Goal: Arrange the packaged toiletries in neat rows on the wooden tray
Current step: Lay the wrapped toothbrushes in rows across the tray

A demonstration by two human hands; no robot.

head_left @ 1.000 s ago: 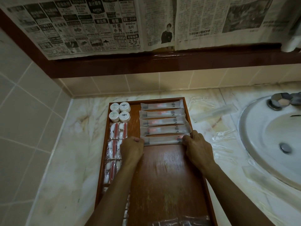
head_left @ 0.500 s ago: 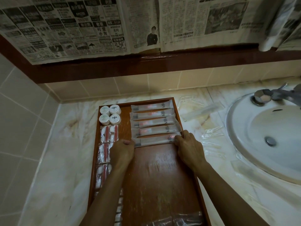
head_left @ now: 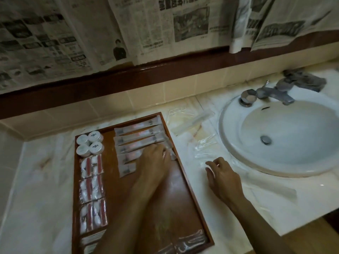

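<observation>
The wooden tray [head_left: 178, 200] lies on the marble counter. At its back, several long toiletry packets [head_left: 139, 133] lie in rows. My left hand [head_left: 156, 160] rests on the right ends of the nearer packets, fingers bent down onto them. The tray's left side holds round white containers [head_left: 89, 144] above a column of red-and-white packets [head_left: 91, 182]. Clear packets [head_left: 189, 241] lie at the tray's front edge. My right hand [head_left: 222, 176] hovers over the counter right of the tray, fingers loosely curled and holding nothing, just short of loose clear packets [head_left: 203, 144].
A white sink [head_left: 286, 132] with a metal faucet [head_left: 269, 93] fills the right side. A long clear packet [head_left: 192, 123] lies on the counter behind the loose ones. A grey cloth [head_left: 304, 79] sits behind the faucet. Newspaper covers the wall above.
My right hand left the nearest long packet and moved right, off the tray, over the counter. My left hand slid from that packet's left end to its right end. The view swung right.
</observation>
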